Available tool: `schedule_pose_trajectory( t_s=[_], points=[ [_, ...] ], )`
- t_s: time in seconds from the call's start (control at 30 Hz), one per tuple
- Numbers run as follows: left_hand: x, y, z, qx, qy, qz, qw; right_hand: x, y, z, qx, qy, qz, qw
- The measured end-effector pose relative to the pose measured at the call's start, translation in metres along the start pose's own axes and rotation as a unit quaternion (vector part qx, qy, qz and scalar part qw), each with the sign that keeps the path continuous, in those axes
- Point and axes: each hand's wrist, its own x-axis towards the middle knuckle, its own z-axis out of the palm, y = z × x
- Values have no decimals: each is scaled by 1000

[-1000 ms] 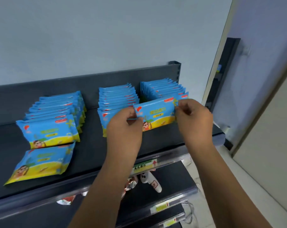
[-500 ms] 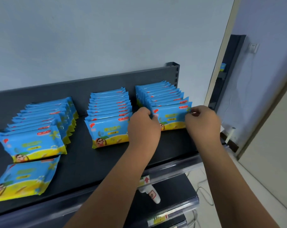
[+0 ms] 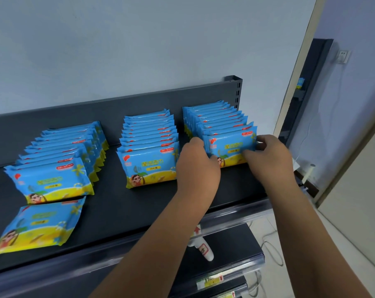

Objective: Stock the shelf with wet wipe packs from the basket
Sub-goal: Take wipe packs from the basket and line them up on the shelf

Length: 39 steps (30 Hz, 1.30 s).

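Placement is the step in hand: both hands pinch one wet wipe pack [image 3: 229, 147] by its short edges, the left hand [image 3: 195, 163] at the left edge and the right hand [image 3: 270, 157] at the right edge. The pack stands upright on the shelf [image 3: 122, 208], touching the front of the right row [image 3: 214, 118]. Next move, I judge, calls for a gentle release so the pack does not tip forward, then another pack; the basket is not in view.
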Motion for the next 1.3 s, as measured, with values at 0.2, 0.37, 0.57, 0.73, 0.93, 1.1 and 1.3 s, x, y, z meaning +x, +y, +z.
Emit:
schedule_pose_trajectory(
  t_s=[0.2,0.37,0.57,0.73,0.93,1.1,1.3],
  points=[
    [-7,2,1,7,9,1,1000,1,4,-3,4,-4,1,1000],
    [-13,8,-3,12,24,12,1000,-5,7,-4,-22,14,-20,999],
    [-22,14,-14,20,43,35,998,-11,5,-2,-65,47,-43,996],
    [-29,14,-31,50,50,61,996,-21,-3,1,-90,91,-81,989],
    [-44,-5,-72,101,51,132,985,-52,-26,22,-108,143,-211,961],
    [-65,-59,-140,207,74,156,963,-98,-64,65,-97,35,-368,924],
    [-80,-151,-224,292,99,131,942,-161,-114,128,-90,-123,-487,860]
  ],
)
